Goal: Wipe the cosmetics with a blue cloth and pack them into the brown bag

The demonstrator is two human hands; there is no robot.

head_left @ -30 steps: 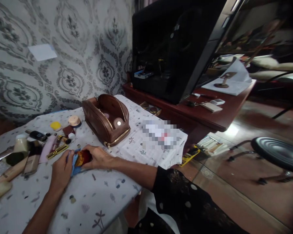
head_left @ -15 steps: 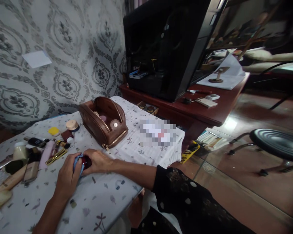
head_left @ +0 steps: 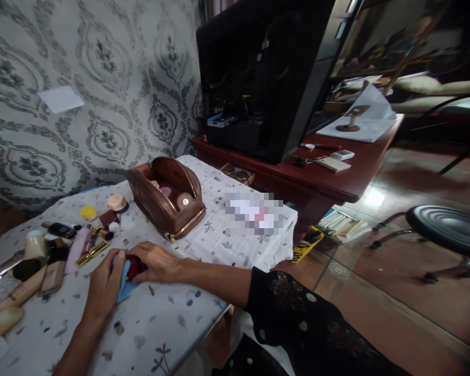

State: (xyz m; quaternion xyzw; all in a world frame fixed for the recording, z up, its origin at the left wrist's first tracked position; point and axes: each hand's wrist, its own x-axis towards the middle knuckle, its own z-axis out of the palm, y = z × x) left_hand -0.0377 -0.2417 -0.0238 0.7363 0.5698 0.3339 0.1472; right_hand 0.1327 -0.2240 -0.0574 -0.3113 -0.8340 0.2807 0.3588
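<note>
In the head view my left hand point(head_left: 103, 281) is closed on a light blue cloth point(head_left: 124, 288), pressing it against a small, shiny dark red object point(head_left: 134, 267). The fingers of my right hand point(head_left: 156, 262) wrap round that object from the other side. Its exact kind is hidden by my fingers. Both hands are just above the patterned white tablecloth point(head_left: 168, 324). Beyond them stands an unzipped brown makeup bag point(head_left: 168, 211) with a few items inside. A gold tube point(head_left: 92, 253) lies nearest my left hand.
Left of my hands lie several cosmetics, among them a foundation bottle point(head_left: 52, 277), a pink tube point(head_left: 78, 249), a yellow sponge point(head_left: 88, 212) and a round jar point(head_left: 118, 202). A black television point(head_left: 258, 78) stands on a red-brown cabinet point(head_left: 337, 183). A round stool point(head_left: 446, 224) is at right.
The blue cloth now hangs lower and shows more below my fingers. The dark red object has turned or shifted slightly left between my hands.
</note>
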